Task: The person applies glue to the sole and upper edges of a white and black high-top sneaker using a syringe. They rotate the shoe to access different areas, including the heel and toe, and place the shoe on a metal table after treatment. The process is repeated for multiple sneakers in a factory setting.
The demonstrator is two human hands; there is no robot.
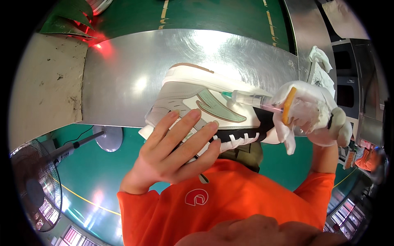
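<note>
A white and grey sneaker (180,92) lies on its side at the near edge of the metal table, its sole turned away from me and its laces toward me. On its side panel is a pale green curved patch. Bare and with fingers fanned, my left hand (176,149) grips the shoe over its collar; the thumb is hidden. My right hand (310,110), in a white glove, is closed around a clear syringe (250,99). The syringe's green tip touches or hovers at the seam between upper and sole. A yellow strip (289,105) crosses the syringe's rear end by the glove.
Beyond the metal table (119,82) runs a green belt (213,16). A stained beige board (49,90) covers the table's left end, near a red glow. At lower left stands a fan (37,188). A crumpled white cloth (321,61) lies past my right hand.
</note>
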